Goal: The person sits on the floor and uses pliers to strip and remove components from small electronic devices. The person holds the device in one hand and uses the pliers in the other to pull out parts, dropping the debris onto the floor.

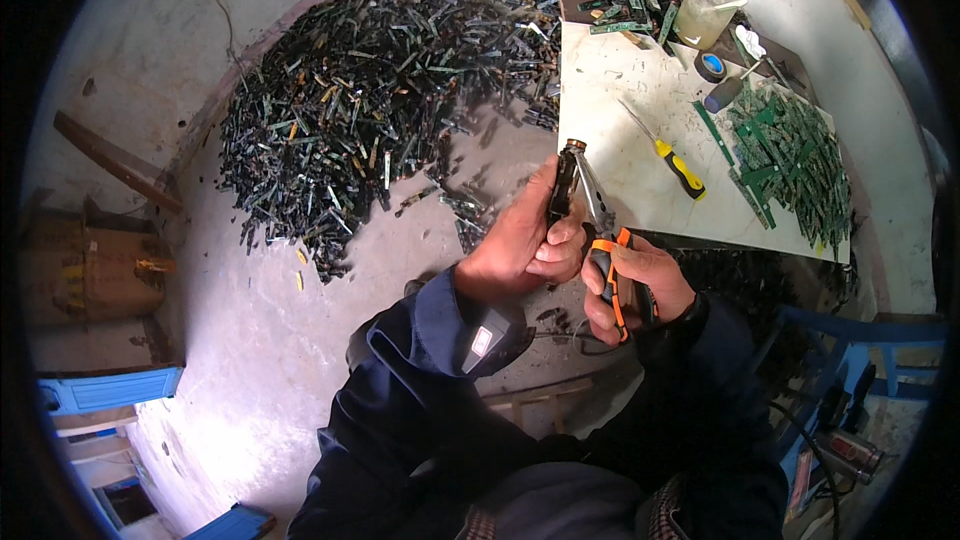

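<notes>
Both hands are close together at the near left edge of a white tabletop (620, 90). My left hand (515, 250) is closed round a narrow black strip-like part (562, 190) with a copper-coloured round end (575, 144) pointing away from me. In my right hand (645, 285) are long-nose pliers (603, 262) with orange and black handles. Their slim jaws reach up beside the black part, near its copper end; whether the tips grip it is too small to tell. A yellow and black screwdriver (680, 168) lies on the tabletop, right of the pliers.
A heap of dark strips (360, 90) covers the floor ahead and left. On the tabletop are green circuit-board strips (790, 155), a tape roll (710, 66) and a cloudy plastic container (703, 15). Cardboard boxes (115, 265) stand left; a blue frame (890, 335) stands right.
</notes>
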A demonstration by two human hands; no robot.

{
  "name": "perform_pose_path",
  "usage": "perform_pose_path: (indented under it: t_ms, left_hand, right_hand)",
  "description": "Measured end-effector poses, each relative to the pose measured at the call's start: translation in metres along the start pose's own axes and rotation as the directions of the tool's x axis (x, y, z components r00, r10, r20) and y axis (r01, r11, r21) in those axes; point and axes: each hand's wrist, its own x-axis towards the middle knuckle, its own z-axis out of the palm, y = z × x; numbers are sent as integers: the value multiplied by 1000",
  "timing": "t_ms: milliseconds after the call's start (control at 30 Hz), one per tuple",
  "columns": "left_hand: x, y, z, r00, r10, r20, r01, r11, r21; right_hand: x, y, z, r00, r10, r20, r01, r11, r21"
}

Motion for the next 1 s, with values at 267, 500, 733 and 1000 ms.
perform_pose_path:
  t_ms: [267,500,733,1000]
  left_hand:
    - [-5,1,-7,983,-19,-183,35,996,86]
    - [-5,2,-5,997,-42,-66,42,999,-10]
    - [-2,-2,-6,989,-12,147,27,995,-100]
    - [0,-7,-10,1000,-3,8,2,995,98]
  right_hand:
    - [11,-2,-12,880,-470,-67,9,158,-987]
    - [0,-8,14,985,-97,-142,15,874,-487]
    - [-2,1,-1,990,-25,139,21,999,28]
    - [-1,10,20,997,59,-52,-62,996,-57]
